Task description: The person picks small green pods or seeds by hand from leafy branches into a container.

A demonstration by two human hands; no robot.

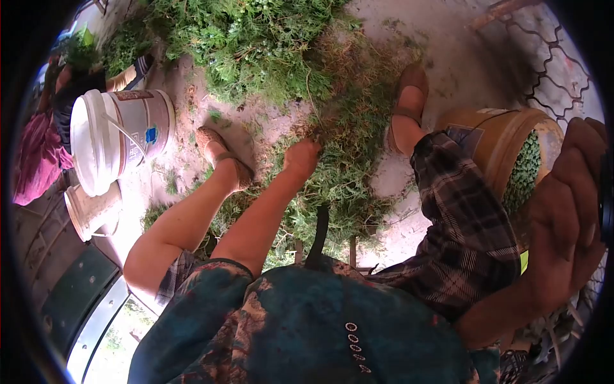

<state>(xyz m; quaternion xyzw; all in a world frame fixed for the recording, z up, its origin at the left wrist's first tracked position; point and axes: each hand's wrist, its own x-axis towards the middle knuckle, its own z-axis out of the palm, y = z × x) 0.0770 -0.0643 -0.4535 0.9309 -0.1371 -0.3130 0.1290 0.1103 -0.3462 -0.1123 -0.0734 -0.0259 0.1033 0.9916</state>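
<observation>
My left hand (302, 158) is closed low over loose green conifer sprigs (342, 169) spread on the ground between my feet. Whatever lies within its fingers is hidden. A thin stem runs down towards it from the big heap of leafy conifer branches (256, 45). Close to the camera, at the right edge, my right hand (566, 192) is raised with its fingers bent together. Its fingertips pass out of sight beside a dark edge, so what they grip does not show. Behind that hand, a tilted yellowish bucket (464, 131) holds many small green cones or berries (524, 169).
A white lidded bucket (137, 125) stands at the left, with a smaller pale bucket (96, 208) beside it. Another person's foot (131, 73) is at the upper left, near pink cloth (41, 157). Wavy metal mesh (556, 70) borders the upper right.
</observation>
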